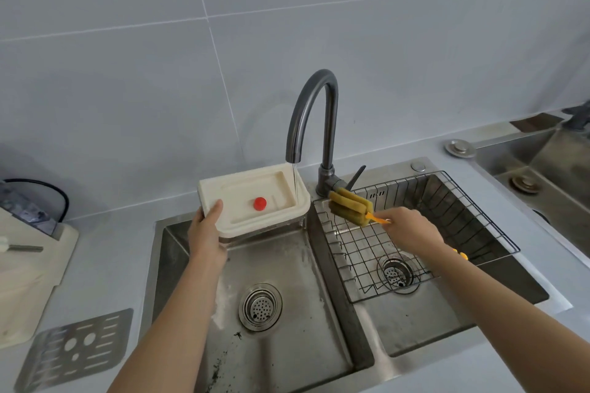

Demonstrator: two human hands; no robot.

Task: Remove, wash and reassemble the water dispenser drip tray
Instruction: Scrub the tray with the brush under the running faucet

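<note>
The drip tray [255,201], cream with a red float [260,203], was held over the back of the left sink basin [287,313], tilted under the faucet [314,124], whose water ran onto its right end. The left hand [206,233] had its grip clamped on the tray's near left corner, thumb over the rim. The right hand [412,230], over the wire rack [415,233], gripped the orange handle of a sponge brush [349,206], just right of the tray. A metal grille plate [76,348] lay on the counter [105,252].
</note>
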